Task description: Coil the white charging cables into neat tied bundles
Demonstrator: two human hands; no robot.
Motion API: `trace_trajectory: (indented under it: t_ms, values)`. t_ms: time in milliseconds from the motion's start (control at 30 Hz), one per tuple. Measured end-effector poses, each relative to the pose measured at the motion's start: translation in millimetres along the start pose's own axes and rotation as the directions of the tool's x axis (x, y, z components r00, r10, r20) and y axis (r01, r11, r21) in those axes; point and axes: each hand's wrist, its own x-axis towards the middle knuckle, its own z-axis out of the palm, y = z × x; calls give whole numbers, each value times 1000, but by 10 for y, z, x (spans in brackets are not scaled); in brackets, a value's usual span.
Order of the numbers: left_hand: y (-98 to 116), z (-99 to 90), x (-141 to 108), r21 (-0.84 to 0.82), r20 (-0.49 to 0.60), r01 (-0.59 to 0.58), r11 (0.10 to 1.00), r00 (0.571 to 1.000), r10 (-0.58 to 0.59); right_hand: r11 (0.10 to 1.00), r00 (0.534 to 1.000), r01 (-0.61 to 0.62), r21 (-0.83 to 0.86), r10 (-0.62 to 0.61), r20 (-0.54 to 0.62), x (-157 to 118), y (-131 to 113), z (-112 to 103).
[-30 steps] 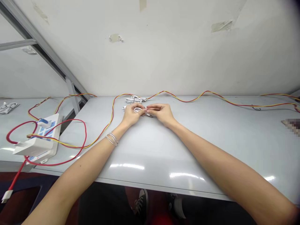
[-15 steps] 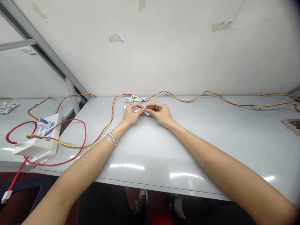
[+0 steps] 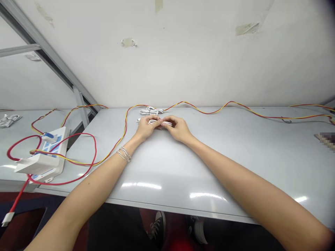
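A coiled white cable [image 3: 166, 122] lies between my two hands, low over the grey table, partly hidden by the fingers. My left hand [image 3: 147, 128] is closed on its left part, with a piece of white showing past the fingers. My right hand [image 3: 178, 128] pinches the bundle near its middle, thumb and fingers meeting the left fingertips. Just behind the hands, a second white cable bundle [image 3: 151, 111], bound with a dark tie, rests on the table near the wall.
A white power strip [image 3: 62, 139] with a plugged-in white adapter [image 3: 36, 164] and looping red cable [image 3: 95, 150] sits at the left. A red-yellow wire [image 3: 217, 111] runs along the wall. Another white cable bundle [image 3: 9, 120] lies far left; a blurred object [image 3: 326, 141] lies right.
My right hand has shifted its fingers slightly, and more of the white cable now shows inside its grip. The left hand stays almost in place.
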Motion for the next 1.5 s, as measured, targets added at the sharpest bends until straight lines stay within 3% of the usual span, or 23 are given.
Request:
trace_trajectory:
  t_ms: [233, 667, 867, 1100, 1500]
  values:
    - [-3, -27, 6, -66, 100, 45, 997, 994, -38, 987, 996, 74, -144, -81, -45, -12, 21, -5]
    - [-46, -96, 39, -69, 233, 90, 993, 970, -72, 962, 977, 180, -206, -199, -76, 1, 94, -6]
    - [-14, -91, 33, -82, 196, 119, 989, 975, -102, 949, 970, 222, -226, -239, -50, 18, 165, 5]
    - [-32, -95, 46, -141, 167, 122, 982, 981, -98, 846, 914, 397, -355, -401, 66, -41, 58, 34]
    - [-44, -90, 71, -185, 168, 173, 967, 975, -143, 878, 942, 318, -357, -334, 18, -69, 7, 37]
